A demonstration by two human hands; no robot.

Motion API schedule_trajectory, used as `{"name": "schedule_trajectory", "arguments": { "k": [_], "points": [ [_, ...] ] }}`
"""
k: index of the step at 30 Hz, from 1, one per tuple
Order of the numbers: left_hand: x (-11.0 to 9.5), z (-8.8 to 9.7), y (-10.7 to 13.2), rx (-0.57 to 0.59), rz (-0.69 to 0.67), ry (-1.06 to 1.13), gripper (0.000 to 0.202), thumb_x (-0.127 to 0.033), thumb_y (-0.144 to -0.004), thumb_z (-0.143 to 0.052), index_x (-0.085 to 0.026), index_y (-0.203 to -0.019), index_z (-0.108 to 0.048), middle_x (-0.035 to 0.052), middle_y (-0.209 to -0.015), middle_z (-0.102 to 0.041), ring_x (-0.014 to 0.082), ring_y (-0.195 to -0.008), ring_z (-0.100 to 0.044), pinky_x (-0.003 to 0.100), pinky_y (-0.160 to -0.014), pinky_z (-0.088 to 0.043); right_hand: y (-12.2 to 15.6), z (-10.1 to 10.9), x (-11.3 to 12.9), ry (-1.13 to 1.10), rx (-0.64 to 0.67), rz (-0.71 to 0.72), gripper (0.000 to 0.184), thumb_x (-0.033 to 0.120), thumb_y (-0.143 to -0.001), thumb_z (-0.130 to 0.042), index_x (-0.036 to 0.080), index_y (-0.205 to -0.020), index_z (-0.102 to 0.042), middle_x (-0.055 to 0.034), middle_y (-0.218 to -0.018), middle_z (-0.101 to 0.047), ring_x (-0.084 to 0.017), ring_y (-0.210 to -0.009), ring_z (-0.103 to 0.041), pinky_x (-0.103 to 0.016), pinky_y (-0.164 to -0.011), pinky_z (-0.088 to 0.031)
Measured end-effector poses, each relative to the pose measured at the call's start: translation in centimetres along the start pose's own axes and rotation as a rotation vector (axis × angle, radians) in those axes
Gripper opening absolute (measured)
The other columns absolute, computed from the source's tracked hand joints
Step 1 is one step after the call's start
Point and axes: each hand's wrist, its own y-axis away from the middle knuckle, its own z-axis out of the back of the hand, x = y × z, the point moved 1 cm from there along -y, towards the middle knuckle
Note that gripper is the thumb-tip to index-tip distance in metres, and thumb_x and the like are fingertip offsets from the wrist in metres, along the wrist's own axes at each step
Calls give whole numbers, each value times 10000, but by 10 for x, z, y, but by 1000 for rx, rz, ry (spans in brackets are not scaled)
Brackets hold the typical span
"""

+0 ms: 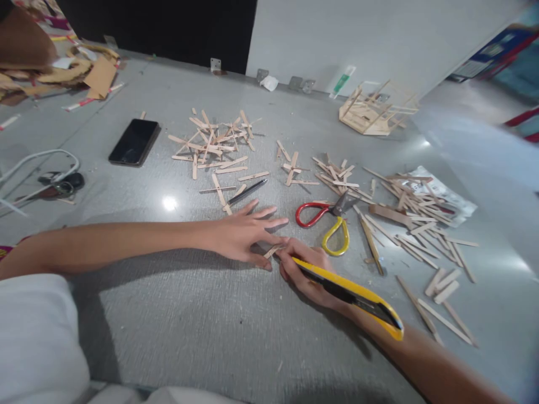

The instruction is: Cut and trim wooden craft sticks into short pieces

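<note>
My right hand (305, 269) is wrapped around a yellow utility knife (349, 292), its handle pointing back toward my forearm. The knife's tip is hidden by my fingers. My left hand (244, 230) reaches in from the left, with thumb and index finger steadying a short piece of craft stick (273, 251) on the table while the other fingers spread out. Both hands nearly meet at that piece. Just beyond them lie scissors (337, 210) with one red and one yellow handle, and a dark pen (247, 192).
Loose craft sticks (425, 213) and a stick pile (214, 140) cover the grey table (189, 336). A small stick frame (377, 109) stands at the back right. A phone (135, 142), keys (63, 188) with a cord, and cardboard scraps (101, 77) lie left, near another person's arm (25, 39).
</note>
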Motion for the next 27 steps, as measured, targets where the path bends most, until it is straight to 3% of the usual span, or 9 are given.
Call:
{"name": "schedule_trajectory", "arguments": {
  "k": [8,11,21,27],
  "points": [
    [-3,2,-1,15,19,26,431,-534,-962,-741,-278,-1309,-725,99,-1765,-244,446,-1645,-58,742,-1267,9,-3,-1,1,-43,-12,-69,302,360,-1052,-472,250,-775,-520,50,-579,-568,-123,-454,-520,-247,-506,-413],
    [-3,2,-2,20,19,15,406,-508,-969,-738,-253,-1285,-737,126,-1760,-244,458,-1642,-62,753,-1260,1,-4,-1,3,-49,-2,-87,299,385,-1056,-472,263,-787,-521,38,-578,-577,-143,-460,-530,-273,-529,-433],
    [1,-3,-1,16,-5,-36,494,-488,-992,-713,-245,-1421,-674,163,-1753,-246,470,-1634,-56,776,-1248,-23,-4,3,1,113,104,-16,148,260,-1020,-450,285,-903,-537,-21,-705,-663,-159,-483,-564,-304,-535,-423],
    [4,1,0,12,-1,-10,601,-484,-984,-728,-243,-1517,-595,156,-1741,-279,460,-1635,-103,771,-1252,-61,-3,5,1,128,64,69,187,220,-1012,-452,266,-835,-491,55,-586,-547,-113,-417,-468,-256,-495,-388]
  ]
}}
